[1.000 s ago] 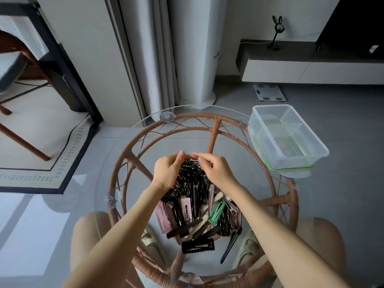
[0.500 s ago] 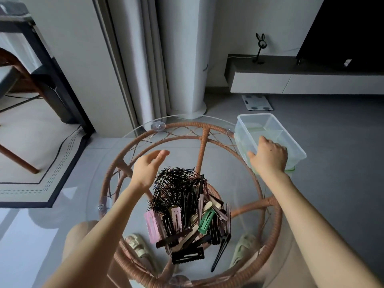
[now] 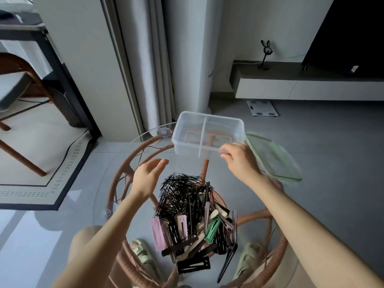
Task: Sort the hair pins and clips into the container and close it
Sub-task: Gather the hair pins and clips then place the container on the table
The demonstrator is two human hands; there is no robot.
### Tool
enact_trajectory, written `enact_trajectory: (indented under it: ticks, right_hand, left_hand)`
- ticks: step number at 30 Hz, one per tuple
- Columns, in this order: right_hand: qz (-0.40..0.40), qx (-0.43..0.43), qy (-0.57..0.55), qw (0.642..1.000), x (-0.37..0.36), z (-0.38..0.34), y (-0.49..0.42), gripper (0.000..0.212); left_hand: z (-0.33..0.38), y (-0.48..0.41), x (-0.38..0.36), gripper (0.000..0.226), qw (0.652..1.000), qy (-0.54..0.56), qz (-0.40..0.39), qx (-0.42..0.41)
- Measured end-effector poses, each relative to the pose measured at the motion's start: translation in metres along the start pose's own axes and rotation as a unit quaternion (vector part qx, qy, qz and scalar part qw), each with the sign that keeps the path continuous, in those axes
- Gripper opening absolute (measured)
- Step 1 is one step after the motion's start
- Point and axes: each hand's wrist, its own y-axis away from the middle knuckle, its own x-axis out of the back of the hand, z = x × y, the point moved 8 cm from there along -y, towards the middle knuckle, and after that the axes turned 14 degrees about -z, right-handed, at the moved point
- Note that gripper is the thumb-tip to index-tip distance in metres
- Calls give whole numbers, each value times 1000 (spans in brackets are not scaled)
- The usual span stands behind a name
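A clear plastic container point(image 3: 191, 129) with a divider down its middle is held above the far side of the round glass table point(image 3: 116, 196). My right hand point(image 3: 241, 163) grips its near right corner. The container's green-rimmed lid point(image 3: 274, 159) lies at the table's right edge, just behind that hand. A heap of black hair pins point(image 3: 180, 194) and coloured hair clips point(image 3: 199, 231) sits in the middle of the table. My left hand point(image 3: 147, 177) hovers open just left of the pins, fingers apart, holding nothing.
The glass top rests on a brown rattan frame point(image 3: 116, 183). Curtains point(image 3: 149, 65) and a white column hang beyond the table. A low TV bench point(image 3: 301, 84) runs along the right wall, and a chair point(image 3: 22, 80) stands at the left.
My right hand left the pin heap, took the container at the right edge and carried it left off its lid, to above the table's far side. My left hand opened and moved left.
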Motion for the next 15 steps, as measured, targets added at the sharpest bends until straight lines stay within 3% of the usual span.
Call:
enact_trajectory:
  ticks: [8, 11, 15]
  right_hand:
    - [-113, -5, -23, 993, -34, 11, -12, 11]
    - [-61, 43, -4, 997, -18, 3, -3, 22]
    - [22, 61, -1, 998, 12, 2, 7, 27]
  left_hand:
    - [-3, 6, -20, 28, 994, -103, -35, 6]
    - [18, 0, -15, 16, 976, -206, 40, -64]
    - [44, -16, -15, 12, 967, -227, 60, -103]
